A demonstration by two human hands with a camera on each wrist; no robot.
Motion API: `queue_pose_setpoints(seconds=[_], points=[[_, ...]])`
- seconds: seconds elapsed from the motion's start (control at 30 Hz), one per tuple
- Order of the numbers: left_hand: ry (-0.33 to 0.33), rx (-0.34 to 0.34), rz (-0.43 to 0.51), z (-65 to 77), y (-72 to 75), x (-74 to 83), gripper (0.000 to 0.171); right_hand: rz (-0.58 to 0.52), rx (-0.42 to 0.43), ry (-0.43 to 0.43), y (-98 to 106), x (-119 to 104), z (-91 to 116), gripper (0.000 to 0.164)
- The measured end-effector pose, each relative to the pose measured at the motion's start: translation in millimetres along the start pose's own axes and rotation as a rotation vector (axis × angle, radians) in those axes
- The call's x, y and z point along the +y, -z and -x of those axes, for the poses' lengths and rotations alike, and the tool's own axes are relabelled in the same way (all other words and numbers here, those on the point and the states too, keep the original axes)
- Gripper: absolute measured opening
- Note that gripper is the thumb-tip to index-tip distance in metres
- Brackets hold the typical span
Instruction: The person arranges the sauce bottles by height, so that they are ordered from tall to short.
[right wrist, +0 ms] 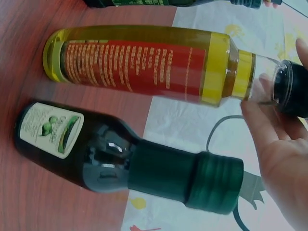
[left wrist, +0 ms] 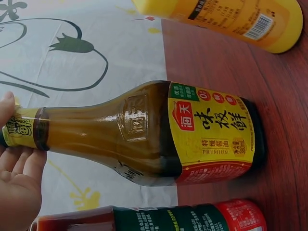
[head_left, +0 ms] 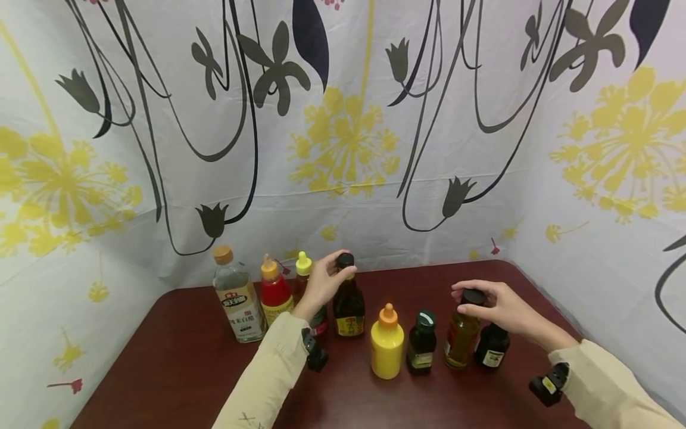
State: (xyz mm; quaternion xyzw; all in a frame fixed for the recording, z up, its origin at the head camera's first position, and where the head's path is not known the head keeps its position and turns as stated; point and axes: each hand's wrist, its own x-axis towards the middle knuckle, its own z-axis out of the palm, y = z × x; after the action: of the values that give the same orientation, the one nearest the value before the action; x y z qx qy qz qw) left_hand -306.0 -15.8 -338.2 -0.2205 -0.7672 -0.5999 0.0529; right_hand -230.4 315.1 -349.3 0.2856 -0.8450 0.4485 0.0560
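In the head view my left hand [head_left: 321, 285] grips a soy sauce bottle [head_left: 349, 307] at its neck, just under the black cap. The left wrist view shows that brown bottle [left wrist: 144, 130] with its yellow label, fingers and thumb round the neck. To the right, my right hand [head_left: 501, 305] holds an oil bottle [head_left: 462, 338] by its top, thumb and fingers about the black cap. Golden oil and a red label show on this bottle [right wrist: 134, 62] in the right wrist view. A dark bottle with a green cap [right wrist: 106, 149] stands beside it, partly behind the right hand in the head view.
Left of the soy sauce stand a white vinegar bottle [head_left: 241, 310], a red squeeze bottle [head_left: 275, 295] and a yellow-capped sauce bottle [head_left: 303, 268], partly hidden by the left arm. A yellow squeeze bottle [head_left: 387, 351] and a small green-capped bottle [head_left: 421, 345] stand between the hands. Patterned cloth [head_left: 343, 226] hangs behind the table.
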Motion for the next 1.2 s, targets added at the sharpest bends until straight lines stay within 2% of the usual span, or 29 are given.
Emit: queue_pose_setpoints(seconds=[0.13,0.23,0.43,0.73,0.9,1.07,1.2], points=[[-0.010,0.007,-0.010,2.9,0.9,0.9,0.041,0.011,-0.056,0.029,2,1,2,0.044],[-0.006,0.010,-0.006,3.5,1.2,-0.3,0.040,0.029,-0.061,0.020,3,2,3,0.048],[0.002,0.008,0.000,2.1,0.6,-0.5,0.040,0.023,-0.017,-0.040,4,1,7,0.045],[-0.028,0.011,-0.006,1.6,1.3,-0.8,0.039,0.006,0.070,-0.100,-1,1,9,0.038],[-0.027,0.003,-0.013,2.0,0.7,-1.4,0.040,0.028,0.084,-0.137,-1,-2,9,0.037],[-0.033,0.005,-0.014,1.1,0.1,-2.0,0.040,0.014,0.093,-0.224,3,-6,7,0.041],[-0.041,0.004,-0.002,-3.0,-0.4,-11.6,0.040,0.044,0.125,-0.260,8,-11,4,0.043]])
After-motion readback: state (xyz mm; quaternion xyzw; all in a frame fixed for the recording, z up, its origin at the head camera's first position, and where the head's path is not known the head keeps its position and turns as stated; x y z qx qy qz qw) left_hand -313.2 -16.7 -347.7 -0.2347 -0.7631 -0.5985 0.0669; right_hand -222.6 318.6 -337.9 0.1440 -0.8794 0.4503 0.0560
